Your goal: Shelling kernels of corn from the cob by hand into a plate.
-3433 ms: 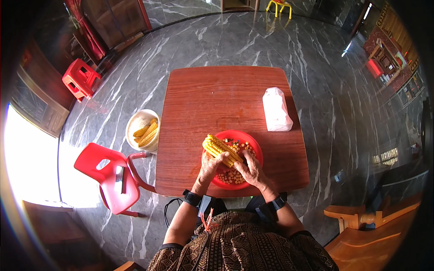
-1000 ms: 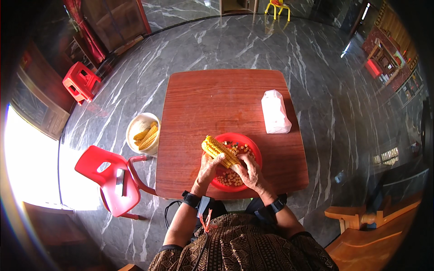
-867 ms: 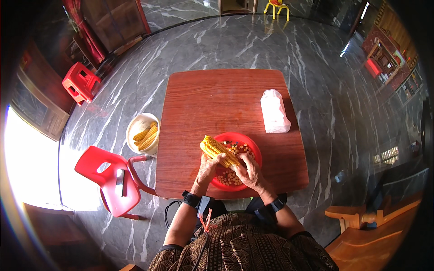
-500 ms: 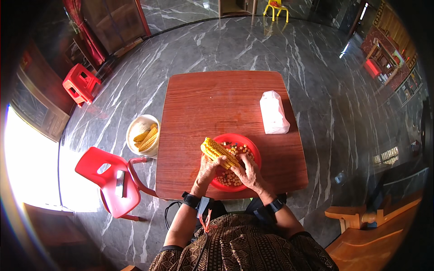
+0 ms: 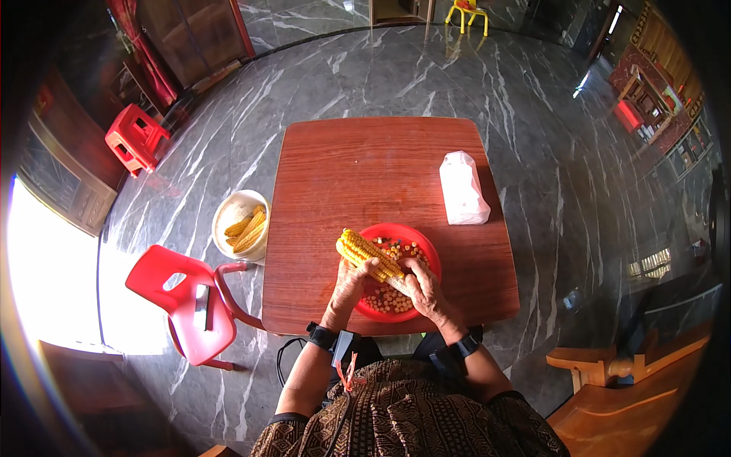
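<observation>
The person holds one thick yellow corn cob (image 5: 368, 253) slantwise over a round, shallow red plastic basin (image 5: 435, 263), its upper end pointing away to the left. The left hand (image 5: 349, 286) has it from beneath and the side, thumb lying on top, the cob pinched between thumb and fingers. The right hand (image 5: 428, 293) is at the nearer end, which looks paler, its fingers curled in and pinching there; I can't make out each fingertip.

Loose kernels (image 5: 392, 299) lie scattered in the basin, which sits near the close edge of a reddish-brown wood-grain bench (image 5: 365, 167). Over on the bench's right side rests a white plastic-wrapped packet (image 5: 464, 190), well apart from the hands.

Down on the left, just beside the bench, a round white bucket (image 5: 234, 207) holds several more yellow cobs (image 5: 250, 232). Near it stands a red plastic chair (image 5: 164, 266) with a dark flat object (image 5: 202, 307) on its seat.
</observation>
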`<state>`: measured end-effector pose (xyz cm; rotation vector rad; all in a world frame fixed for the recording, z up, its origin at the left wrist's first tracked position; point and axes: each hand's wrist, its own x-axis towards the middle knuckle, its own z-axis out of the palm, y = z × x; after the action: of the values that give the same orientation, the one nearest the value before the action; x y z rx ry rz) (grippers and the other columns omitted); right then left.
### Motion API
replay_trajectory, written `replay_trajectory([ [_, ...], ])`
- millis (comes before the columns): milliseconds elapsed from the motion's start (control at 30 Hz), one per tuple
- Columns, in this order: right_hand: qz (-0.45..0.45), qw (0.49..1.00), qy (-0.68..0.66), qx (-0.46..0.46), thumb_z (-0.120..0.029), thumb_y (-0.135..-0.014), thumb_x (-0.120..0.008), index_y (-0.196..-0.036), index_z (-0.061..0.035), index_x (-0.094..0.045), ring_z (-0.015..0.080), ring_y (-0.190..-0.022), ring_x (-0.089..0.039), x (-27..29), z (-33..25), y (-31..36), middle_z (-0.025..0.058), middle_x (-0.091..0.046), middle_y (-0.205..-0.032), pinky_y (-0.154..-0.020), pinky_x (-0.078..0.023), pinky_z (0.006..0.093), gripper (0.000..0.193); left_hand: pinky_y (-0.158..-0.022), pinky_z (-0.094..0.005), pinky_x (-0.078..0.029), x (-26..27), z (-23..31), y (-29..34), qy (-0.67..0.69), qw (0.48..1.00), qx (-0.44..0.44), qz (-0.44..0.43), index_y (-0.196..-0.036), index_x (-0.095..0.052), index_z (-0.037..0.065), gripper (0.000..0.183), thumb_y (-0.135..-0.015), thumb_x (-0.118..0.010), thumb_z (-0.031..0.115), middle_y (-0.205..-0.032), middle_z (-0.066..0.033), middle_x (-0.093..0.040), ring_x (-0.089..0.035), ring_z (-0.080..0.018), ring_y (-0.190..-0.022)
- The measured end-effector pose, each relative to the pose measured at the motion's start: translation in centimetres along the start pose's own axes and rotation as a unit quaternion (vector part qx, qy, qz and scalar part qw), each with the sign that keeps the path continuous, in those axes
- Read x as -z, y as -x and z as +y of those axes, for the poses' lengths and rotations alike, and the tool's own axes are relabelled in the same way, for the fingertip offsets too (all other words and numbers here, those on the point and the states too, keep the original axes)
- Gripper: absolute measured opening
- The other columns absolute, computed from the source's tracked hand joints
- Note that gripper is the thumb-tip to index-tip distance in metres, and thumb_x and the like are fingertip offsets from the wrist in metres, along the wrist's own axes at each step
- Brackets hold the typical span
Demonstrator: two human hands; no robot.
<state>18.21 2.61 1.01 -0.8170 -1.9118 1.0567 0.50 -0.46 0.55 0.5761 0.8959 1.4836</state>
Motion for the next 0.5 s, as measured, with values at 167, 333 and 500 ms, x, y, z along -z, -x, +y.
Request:
replay_trajectory([
  [167, 0.014, 0.998, -0.01, -0.057, -0.015, -0.092, -0.045, -0.103, 0.0007, -0.051, 0.0364, -0.087, -0.057, -0.1, 0.0, -0.2, 0.0192, -0.057, -0.091, -0.073, -0.045, 0.0401, 0.02, -0.067, -0.0318, -0.057, -0.3, 0.3, 0.1, 0.023, 1.0, 0.012, -0.012, -0.115, -0.046, -0.001, 0.049, -0.077, -0.07, 0.019, -0.102, -0.0108, -0.06, -0.063, -0.0202, -0.088],
  [333, -0.005, 0.999, 0.016, -0.044, -0.016, -0.092, -0.048, -0.1, 0.0005, -0.051, 0.0367, -0.08, -0.057, -0.1, -0.1, -0.2, 0.0184, -0.056, -0.085, -0.07, -0.045, 0.0405, 0.019, -0.072, -0.0345, -0.056, 0.9, -0.3, -0.1, 0.051, 0.998, 0.016, -0.033, -0.116, -0.046, -0.001, 0.049, -0.078, -0.069, 0.019, -0.103, -0.0114, -0.06, -0.062, -0.0219, -0.09],
  [500, -0.013, 0.999, 0.009, -0.029, -0.015, -0.091, -0.048, -0.097, 0.0011, -0.05, 0.0371, -0.081, -0.055, 0.0, 0.4, 0.0, 0.0188, -0.054, -0.085, -0.071, -0.044, 0.0404, 0.017, -0.074, -0.036, -0.056, 0.5, -0.2, -0.2, 0.05, 0.997, 0.023, -0.061, -0.118, -0.045, -0.001, 0.051, -0.078, -0.069, 0.019, -0.106, -0.0126, -0.059, -0.062, -0.0234, -0.093],
])
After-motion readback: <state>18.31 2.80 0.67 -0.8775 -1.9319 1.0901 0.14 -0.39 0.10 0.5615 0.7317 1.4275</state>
